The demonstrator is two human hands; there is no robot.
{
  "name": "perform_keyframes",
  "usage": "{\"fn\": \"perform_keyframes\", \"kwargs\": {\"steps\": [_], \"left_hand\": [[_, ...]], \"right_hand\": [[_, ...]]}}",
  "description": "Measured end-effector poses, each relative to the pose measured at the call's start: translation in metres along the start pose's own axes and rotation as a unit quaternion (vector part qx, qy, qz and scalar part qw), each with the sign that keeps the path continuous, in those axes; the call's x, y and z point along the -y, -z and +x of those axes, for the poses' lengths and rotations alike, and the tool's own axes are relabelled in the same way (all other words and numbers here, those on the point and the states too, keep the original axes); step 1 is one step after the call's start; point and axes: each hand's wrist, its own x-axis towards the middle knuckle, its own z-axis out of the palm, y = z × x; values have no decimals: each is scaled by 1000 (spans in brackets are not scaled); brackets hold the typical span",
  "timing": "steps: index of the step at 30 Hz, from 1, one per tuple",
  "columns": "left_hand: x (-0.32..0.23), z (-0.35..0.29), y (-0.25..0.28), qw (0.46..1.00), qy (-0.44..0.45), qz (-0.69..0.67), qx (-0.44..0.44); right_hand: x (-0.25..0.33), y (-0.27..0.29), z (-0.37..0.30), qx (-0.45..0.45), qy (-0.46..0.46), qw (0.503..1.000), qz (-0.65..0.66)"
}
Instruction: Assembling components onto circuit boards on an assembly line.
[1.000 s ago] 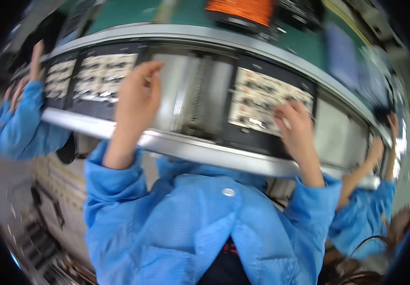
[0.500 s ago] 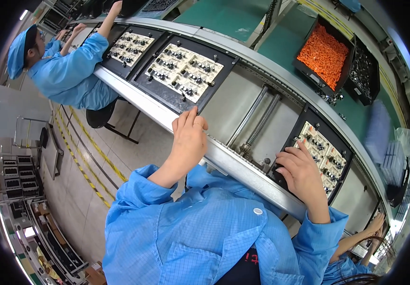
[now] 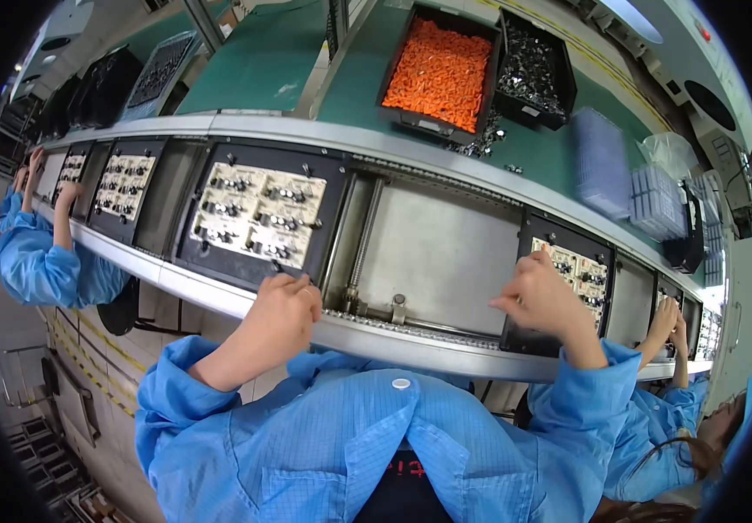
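Note:
My left hand (image 3: 282, 315) is closed, its fingers curled at the lower right corner of a black carrier frame (image 3: 258, 276). Whatever those fingers hold, if anything, is hidden. The frame bears cream circuit boards (image 3: 256, 213) set with dark components. Over the left side of another loaded carrier (image 3: 607, 253) is my right hand (image 3: 548, 295), its thumb held apart from bent fingers. Nothing shows in its grip. Next to its fingertips lie cream boards (image 3: 581, 277) with small black and orange parts; the hand covers part of them.
A metal conveyor rail (image 3: 376, 336) runs across in front of me. Beyond it stand a black bin of orange parts (image 3: 441, 70), a bin of dark parts (image 3: 528, 65) and stacked clear trays (image 3: 655, 209). Co-workers sit at left (image 3: 53, 261) and right (image 3: 672, 436).
The view has swung right, levelling the line. My left hand's fingers have curled in at the carrier corner. My right hand's fingers have bent, with the thumb now pointing left.

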Motion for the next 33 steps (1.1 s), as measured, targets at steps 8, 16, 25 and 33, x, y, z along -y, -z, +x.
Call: {"fn": "perform_keyframes", "kwargs": {"steps": [8, 16, 25, 33], "left_hand": [[-6, 46, 52, 949, -88, -69, 294], [-30, 241, 43, 945, -230, 213, -95], [-39, 377, 20, 961, -85, 228, -128], [-34, 375, 33, 971, -29, 131, -199]], "right_hand": [[-76, 52, 149, -337, -76, 937, 51], [-116, 44, 159, -336, -107, 935, 39], [-169, 27, 128, -337, -172, 913, 156], [-164, 35, 130, -338, -170, 901, 214]]}}
